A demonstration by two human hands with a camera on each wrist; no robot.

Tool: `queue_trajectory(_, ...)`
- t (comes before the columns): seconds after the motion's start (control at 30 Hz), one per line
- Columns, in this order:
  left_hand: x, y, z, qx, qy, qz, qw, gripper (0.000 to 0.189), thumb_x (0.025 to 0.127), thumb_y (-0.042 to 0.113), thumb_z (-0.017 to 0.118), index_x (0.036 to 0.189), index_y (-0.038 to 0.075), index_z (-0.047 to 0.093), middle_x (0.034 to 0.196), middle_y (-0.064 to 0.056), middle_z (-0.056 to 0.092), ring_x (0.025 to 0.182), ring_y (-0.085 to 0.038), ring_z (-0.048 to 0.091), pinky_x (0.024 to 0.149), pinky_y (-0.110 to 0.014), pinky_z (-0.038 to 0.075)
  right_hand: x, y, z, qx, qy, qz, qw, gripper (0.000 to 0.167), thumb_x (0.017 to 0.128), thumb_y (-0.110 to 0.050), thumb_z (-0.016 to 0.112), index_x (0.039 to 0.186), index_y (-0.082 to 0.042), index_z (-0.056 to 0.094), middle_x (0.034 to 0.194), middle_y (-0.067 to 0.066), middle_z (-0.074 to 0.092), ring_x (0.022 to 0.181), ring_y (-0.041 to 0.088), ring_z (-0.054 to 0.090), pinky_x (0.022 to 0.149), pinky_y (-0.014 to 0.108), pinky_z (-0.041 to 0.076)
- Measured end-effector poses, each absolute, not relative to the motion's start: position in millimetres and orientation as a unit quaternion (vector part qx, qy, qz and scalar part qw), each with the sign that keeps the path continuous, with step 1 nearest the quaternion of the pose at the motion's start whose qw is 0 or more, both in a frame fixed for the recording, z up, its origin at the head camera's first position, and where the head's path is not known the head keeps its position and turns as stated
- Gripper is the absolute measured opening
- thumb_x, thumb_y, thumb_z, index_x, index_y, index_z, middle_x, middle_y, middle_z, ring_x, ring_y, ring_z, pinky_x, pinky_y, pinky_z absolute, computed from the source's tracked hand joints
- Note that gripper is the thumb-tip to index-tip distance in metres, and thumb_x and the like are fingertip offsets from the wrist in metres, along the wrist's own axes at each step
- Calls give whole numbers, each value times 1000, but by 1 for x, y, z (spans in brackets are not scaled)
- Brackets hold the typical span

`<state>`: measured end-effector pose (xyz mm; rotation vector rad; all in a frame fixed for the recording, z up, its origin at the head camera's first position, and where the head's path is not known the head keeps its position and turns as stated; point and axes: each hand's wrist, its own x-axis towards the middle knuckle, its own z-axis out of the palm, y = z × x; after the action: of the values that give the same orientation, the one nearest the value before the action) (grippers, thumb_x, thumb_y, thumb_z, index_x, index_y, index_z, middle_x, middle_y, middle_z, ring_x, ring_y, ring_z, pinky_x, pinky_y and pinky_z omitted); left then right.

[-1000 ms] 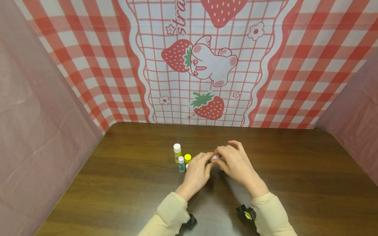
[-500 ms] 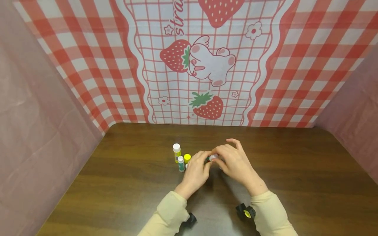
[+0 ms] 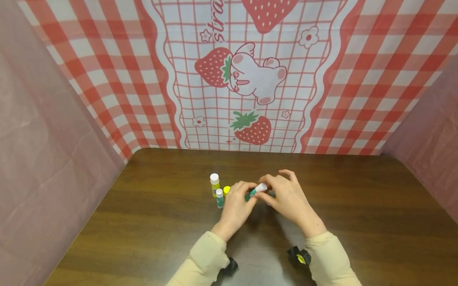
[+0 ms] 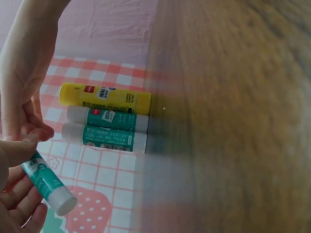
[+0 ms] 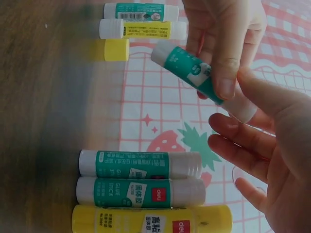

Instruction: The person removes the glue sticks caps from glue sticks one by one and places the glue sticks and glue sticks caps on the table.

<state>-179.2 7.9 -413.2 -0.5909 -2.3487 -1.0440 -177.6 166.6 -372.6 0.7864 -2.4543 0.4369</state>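
Green glue stick (image 5: 187, 69), above the surface (image 3: 150, 222) towards its far edge, is pinched by the left hand (image 3: 236, 206); the right hand (image 3: 289, 200) curves loosely about one white end, its grip unclear. Wrist views show three standing sticks (image 5: 141, 192), mostly hidden from the head view.

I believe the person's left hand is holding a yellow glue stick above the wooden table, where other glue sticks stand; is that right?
Not quite: the held glue stick is green with white ends, not yellow, as the right wrist view shows. The left hand does hold it above the wooden table, where other glue sticks stand.
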Motion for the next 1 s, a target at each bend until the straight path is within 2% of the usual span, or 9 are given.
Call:
queue_trajectory(0.17,-179,8,-412,-219,-855,-396,255,21,76,20,73,94,10,68,88,0,66,82,-15,60,74,-28,45,-178,166,-373,295,-904,167,259,24,73,-29,73,88,-15,61,71,-8,61,67,9,55,97,44,29)
queue_trajectory(0.5,-180,7,-410,-230,-857,-389,249,25,76,21,72,96,9,68,91,-1,68,85,-14,61,77,-29,43,-178,166,-372,313,-896,177,261,24,71,-25,75,90,-15,64,81,-5,66,70,10,56,98,45,28)
queue_trajectory(0.8,-180,4,-408,-239,-865,-385,214,24,79,21,70,98,8,67,93,-1,67,87,-14,61,79,-29,43,-177,168,-370,332,-889,189,254,23,71,-21,75,90,-16,64,83,-5,66,76,11,59,99,46,29)
queue_trajectory(1.0,-173,-5,-402,-249,-875,-364,203,26,79,26,69,98,8,68,92,1,67,85,-12,60,80,-29,43,-177,166,-371,356,-878,224,227,22,71,-18,75,91,-16,64,87,-6,66,80,12,60,100,45,27)
